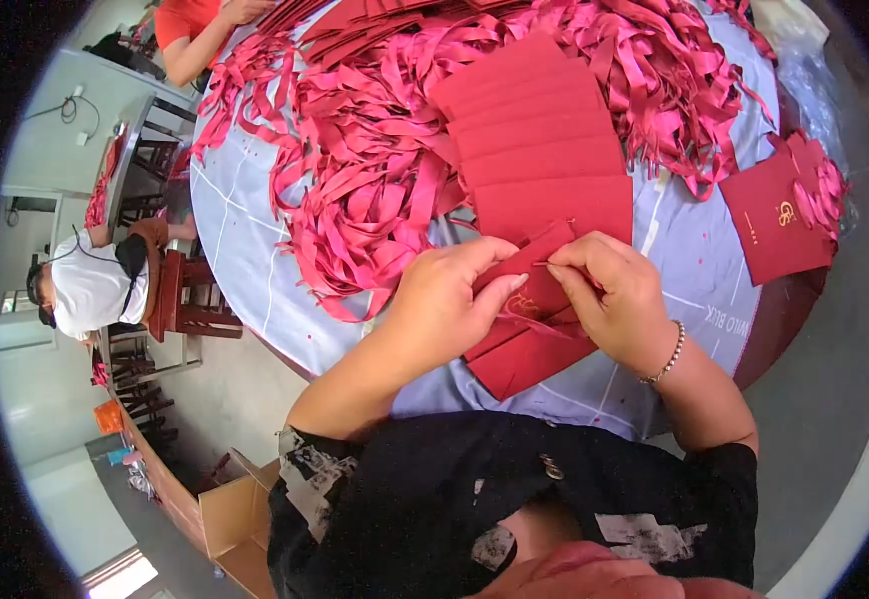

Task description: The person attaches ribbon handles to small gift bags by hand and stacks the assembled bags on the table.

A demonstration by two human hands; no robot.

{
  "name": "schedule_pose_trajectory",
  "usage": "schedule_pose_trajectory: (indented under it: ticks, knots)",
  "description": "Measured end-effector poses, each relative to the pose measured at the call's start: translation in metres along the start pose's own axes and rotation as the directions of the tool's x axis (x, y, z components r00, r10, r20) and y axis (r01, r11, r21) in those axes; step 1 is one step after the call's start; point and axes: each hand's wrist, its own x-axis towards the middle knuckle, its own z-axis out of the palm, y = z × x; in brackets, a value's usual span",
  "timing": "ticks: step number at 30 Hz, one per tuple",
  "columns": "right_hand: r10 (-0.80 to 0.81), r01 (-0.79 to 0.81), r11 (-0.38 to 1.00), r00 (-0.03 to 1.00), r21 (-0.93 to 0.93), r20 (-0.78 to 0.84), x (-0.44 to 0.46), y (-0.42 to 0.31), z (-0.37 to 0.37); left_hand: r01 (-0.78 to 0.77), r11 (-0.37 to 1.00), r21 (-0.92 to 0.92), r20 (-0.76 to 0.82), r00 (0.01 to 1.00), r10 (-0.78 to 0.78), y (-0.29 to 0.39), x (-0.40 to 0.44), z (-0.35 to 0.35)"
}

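A red paper bag [526,297] with a gold logo is between my hands, its top edge towards the stack. My left hand [451,292] is closed, thumb and fingers pinching the bag's edge. On the other side, my right hand [612,292] is pinched close to the same edge, with a small pale tip showing at the fingertips; it looks like the end of a ribbon. A loop of pink-red ribbon [544,327] crosses the front of the bag. Under it lie more red bags [514,371], and a fanned stack of flat red bags [544,150] extends away from me.
Heaps of pink-red ribbons [375,170] flank the stack on a round table with a pale cloth [240,200]. Finished-looking bags with ribbons [774,215] lie at the right edge. Another person's arm [190,55] is across the table; a person in white [105,285] sits left. A cardboard box [235,509] stands lower left.
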Motion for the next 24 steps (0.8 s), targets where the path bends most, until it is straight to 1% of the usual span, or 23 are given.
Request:
schedule_pose_trajectory:
  ticks: [2,4,5,7,10,15,17,18,19,20,21,22,23,24]
  knots:
    - [-0.003,0.003,1.000,1.000,-0.002,-0.015,0.000,0.000,0.000,-0.033,0.999,0.001,-0.029,0.999,0.033,0.002,0.000,0.002]
    - [-0.001,0.001,1.000,1.000,-0.015,-0.018,-0.001,-0.001,0.000,-0.053,0.995,0.089,-0.063,0.996,0.059,0.003,-0.002,0.003]
    - [-0.001,0.000,1.000,1.000,-0.024,-0.020,-0.001,-0.001,0.000,-0.056,0.994,0.091,-0.060,0.996,0.062,0.003,-0.002,0.004]
    - [-0.004,0.003,1.000,1.000,-0.020,-0.029,0.000,-0.001,0.000,-0.125,0.981,0.149,-0.120,0.982,0.143,0.002,-0.003,0.007]
    - [-0.006,0.005,1.000,0.999,-0.016,-0.041,-0.001,-0.001,0.001,-0.145,0.969,0.201,-0.130,0.976,0.173,0.003,-0.003,0.008]
    - [-0.002,0.001,1.000,0.998,-0.011,-0.055,0.000,0.000,-0.001,-0.173,0.964,0.203,-0.124,0.972,0.200,0.005,-0.005,0.008]
    - [-0.037,0.036,0.999,0.999,-0.032,-0.032,0.000,0.000,-0.003,-0.171,0.964,0.204,-0.121,0.973,0.198,0.004,-0.004,0.010]
    - [-0.034,0.033,0.999,0.999,-0.031,-0.035,-0.001,-0.001,-0.003,-0.217,0.952,0.217,-0.140,0.958,0.251,0.003,-0.004,0.011]
    - [-0.080,0.075,0.993,0.995,-0.093,-0.051,-0.002,-0.004,-0.003,-0.263,0.937,0.230,-0.157,0.940,0.302,0.002,-0.004,0.012]
    - [-0.128,0.117,0.981,0.990,-0.157,-0.066,-0.003,-0.007,-0.002,-0.265,0.936,0.230,-0.153,0.940,0.304,0.004,-0.005,0.011]
    - [-0.127,0.115,0.981,0.989,-0.158,-0.071,-0.006,-0.010,-0.001,-0.299,0.917,0.262,-0.130,0.931,0.341,0.007,-0.006,0.010]
    - [-0.210,0.187,0.944,0.976,-0.273,-0.060,-0.009,-0.013,0.000,-0.338,0.893,0.297,-0.104,0.918,0.382,0.011,-0.007,0.008]
    - [-0.292,0.253,0.887,0.956,-0.386,-0.045,-0.011,-0.015,0.001,-0.378,0.876,0.298,-0.122,0.896,0.428,0.015,-0.008,0.008]
    - [-0.340,0.280,0.874,0.937,-0.398,-0.087,-0.012,-0.015,0.006,-0.427,0.853,0.300,-0.138,0.866,0.481,0.018,-0.009,0.009]
